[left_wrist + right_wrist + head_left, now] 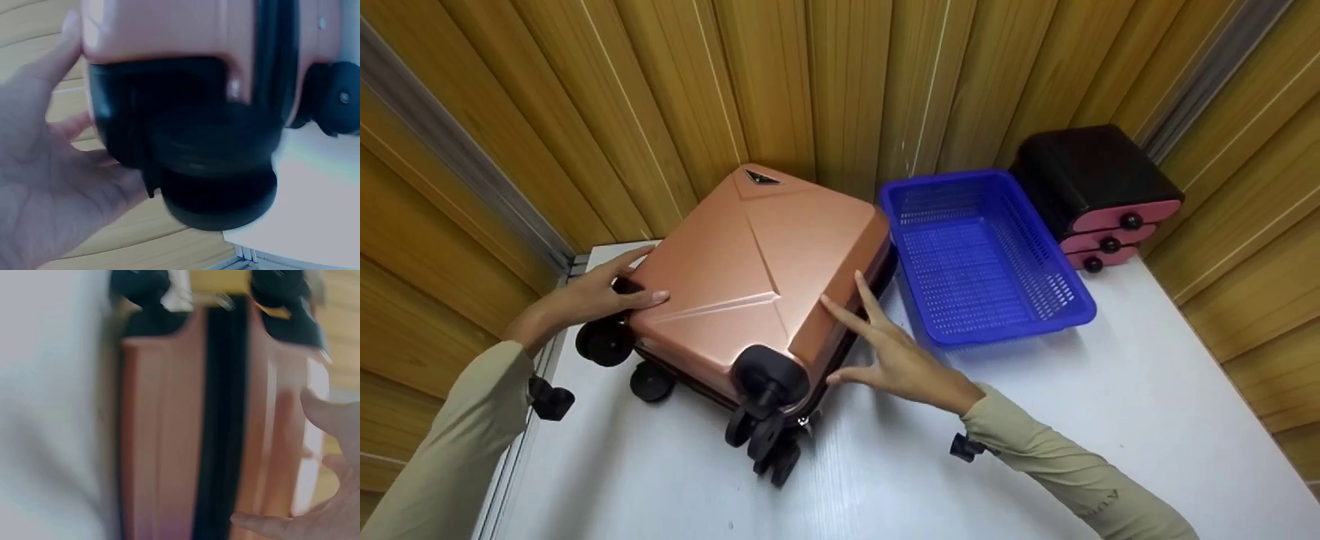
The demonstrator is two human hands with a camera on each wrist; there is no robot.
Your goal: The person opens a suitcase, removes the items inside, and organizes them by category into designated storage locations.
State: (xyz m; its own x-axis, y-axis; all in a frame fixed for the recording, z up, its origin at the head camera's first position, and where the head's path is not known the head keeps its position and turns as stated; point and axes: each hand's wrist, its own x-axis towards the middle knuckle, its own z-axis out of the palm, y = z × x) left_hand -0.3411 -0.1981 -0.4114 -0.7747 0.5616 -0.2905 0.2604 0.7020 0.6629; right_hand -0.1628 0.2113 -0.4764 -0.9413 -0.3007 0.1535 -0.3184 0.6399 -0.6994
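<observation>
A rose-gold hard-shell suitcase point(735, 255) lies on its broad side on the white table, its black wheels point(769, 442) toward the person. My left hand point(585, 296) holds the suitcase's left corner beside a wheel, thumb and fingers spread to either side of it. In the left wrist view, part of the fingers is hidden behind the black wheel housing point(157, 84). My right hand point(896, 364) touches the suitcase's right side with its fingers extended and spread. A dark zipper band point(222, 422) runs along that side in the right wrist view.
Right of the suitcase, close to its edge, stands a blue perforated basket point(1005, 330). Behind it, at the right, is a black drawer box point(1102, 169) with pink fronts and round knobs. Yellow wood-look panels point(847, 90) wall in the white table point(1147, 420).
</observation>
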